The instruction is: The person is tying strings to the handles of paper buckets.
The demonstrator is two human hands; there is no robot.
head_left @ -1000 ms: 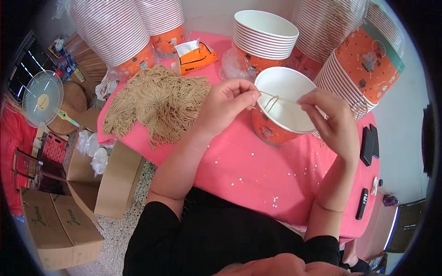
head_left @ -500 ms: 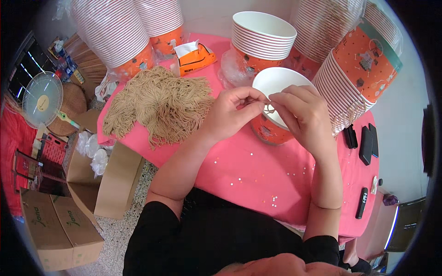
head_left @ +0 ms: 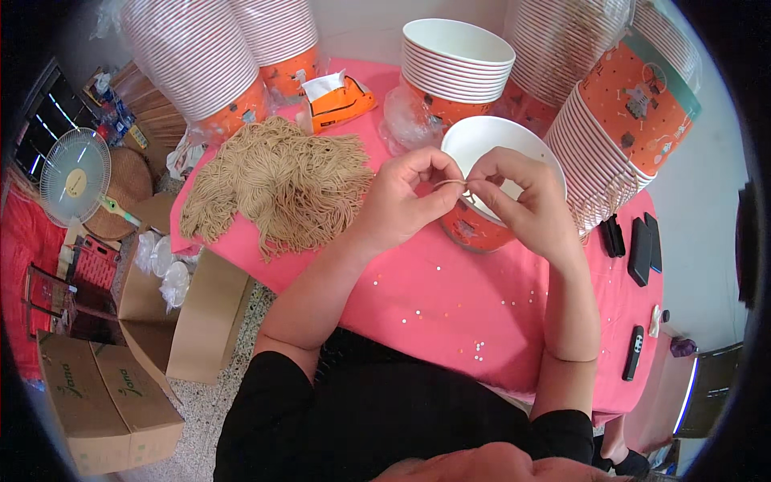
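Observation:
Above the near rim of a paper bucket (head_left: pixel 480 233), orange outside and white inside, both of my hands pinch a thin beige cord (head_left: pixel 450 182). My left hand (head_left: pixel 405 193) grips it between thumb and forefinger. Opposite, the fingertips of my right hand (head_left: pixel 530 197) close on the same cord, almost touching the left ones. Whether the cord passes through the bucket's wall is hidden by the fingers. To the left on the pink tablecloth (head_left: pixel 401 281) lies a big heap of loose beige cords (head_left: pixel 277 185).
Behind the bucket stands a short stack of white-rimmed buckets (head_left: pixel 458 60). A leaning bucket stack (head_left: pixel 598 161) is at right, with tall wrapped stacks (head_left: pixel 185 56) at back left. An orange tissue pack (head_left: pixel 341 104), black phone (head_left: pixel 640 251), open carton (head_left: pixel 205 321) and fan (head_left: pixel 74 177) surround me.
My right hand's fingers have lifted and curled more, bringing both thumbs and forefingers closer around the cord. The bucket has shifted very slightly.

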